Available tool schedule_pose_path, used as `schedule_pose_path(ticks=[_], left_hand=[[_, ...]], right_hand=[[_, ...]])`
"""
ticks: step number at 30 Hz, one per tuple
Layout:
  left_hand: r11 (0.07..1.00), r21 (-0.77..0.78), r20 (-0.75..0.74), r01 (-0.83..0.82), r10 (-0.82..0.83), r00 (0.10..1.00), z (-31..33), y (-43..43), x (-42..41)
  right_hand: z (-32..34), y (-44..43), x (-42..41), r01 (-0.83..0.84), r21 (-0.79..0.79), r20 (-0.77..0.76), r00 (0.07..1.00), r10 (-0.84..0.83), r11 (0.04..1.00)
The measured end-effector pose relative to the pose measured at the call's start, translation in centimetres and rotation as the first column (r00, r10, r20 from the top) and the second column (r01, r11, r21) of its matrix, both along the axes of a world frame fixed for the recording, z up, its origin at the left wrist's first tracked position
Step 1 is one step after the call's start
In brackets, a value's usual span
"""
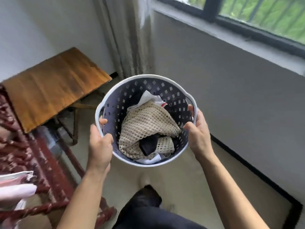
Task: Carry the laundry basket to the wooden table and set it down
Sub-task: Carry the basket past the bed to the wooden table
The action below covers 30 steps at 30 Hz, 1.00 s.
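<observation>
A round grey-blue laundry basket with a white rim and small square holes hangs in the air at the middle of the view. It holds a cream mesh garment, white cloth and dark cloth. My left hand grips the rim at its left handle, and my right hand grips the rim at its right handle. The wooden table stands to the upper left of the basket, against the white wall, with its top bare.
A dark red carved wooden chair or bench runs along the left edge, with pink and white cloth on it. A grey curtain hangs behind the basket. A grey wall under a window fills the right. Pale floor lies below.
</observation>
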<state>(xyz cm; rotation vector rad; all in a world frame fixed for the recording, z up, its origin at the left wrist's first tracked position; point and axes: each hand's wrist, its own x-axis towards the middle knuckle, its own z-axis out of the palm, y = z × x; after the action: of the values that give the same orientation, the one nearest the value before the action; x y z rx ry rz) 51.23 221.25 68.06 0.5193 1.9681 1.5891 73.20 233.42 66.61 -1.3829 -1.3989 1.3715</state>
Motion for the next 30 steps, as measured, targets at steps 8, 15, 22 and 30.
schedule_pose_path(ticks=[8,15,22,30], left_hand=[[0.978,0.050,0.059,-0.202,0.199,0.978,-1.3,9.6,-12.9],[0.973,0.067,0.002,-0.220,0.221,0.975,-0.4,18.2,-23.9],[0.949,0.060,0.021,-0.310,0.309,0.951,-1.9,25.4,-31.9],[0.872,-0.069,0.012,-0.485,0.487,0.873,-2.2,30.3,-42.0]], right_hand=[[-0.6,13.1,-16.2,-0.179,-0.019,-0.011,0.984,0.179,0.984],[1.3,22.3,-27.1,-0.204,-0.016,-0.025,0.979,0.204,0.979],[-1.3,31.1,-37.1,-0.266,-0.034,-0.061,0.963,0.264,0.963],[-3.6,40.0,-51.3,-0.449,-0.128,-0.075,0.893,0.443,0.884]])
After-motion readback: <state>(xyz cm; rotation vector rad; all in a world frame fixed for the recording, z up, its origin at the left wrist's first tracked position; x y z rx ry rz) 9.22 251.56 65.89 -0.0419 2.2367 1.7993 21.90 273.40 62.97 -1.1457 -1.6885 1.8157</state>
